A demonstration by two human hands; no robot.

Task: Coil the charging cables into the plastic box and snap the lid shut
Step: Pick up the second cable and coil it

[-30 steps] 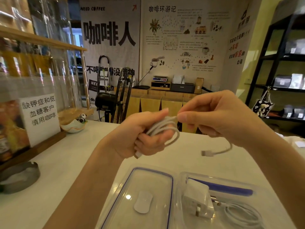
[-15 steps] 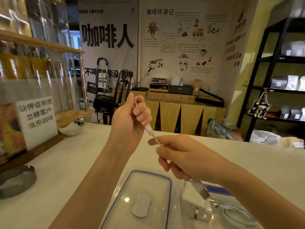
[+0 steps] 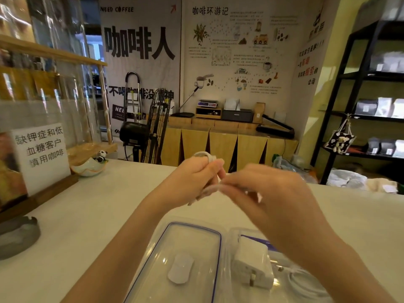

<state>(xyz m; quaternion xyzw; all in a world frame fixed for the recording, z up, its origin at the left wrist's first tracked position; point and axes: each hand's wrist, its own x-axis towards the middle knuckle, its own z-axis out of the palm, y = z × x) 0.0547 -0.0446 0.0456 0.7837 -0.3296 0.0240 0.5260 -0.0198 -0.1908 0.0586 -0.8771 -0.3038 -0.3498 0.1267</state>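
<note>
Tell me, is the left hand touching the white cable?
Touching. The head view shows the left hand closed around the white cable, whose loop sticks out above the fingers, held up above the counter.

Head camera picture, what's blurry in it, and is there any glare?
Head view: the right hand is smeared by motion blur, the cable in the left hand soft; a small glare spot sits on the clear lid; the wide lens bends the shelf.
</note>
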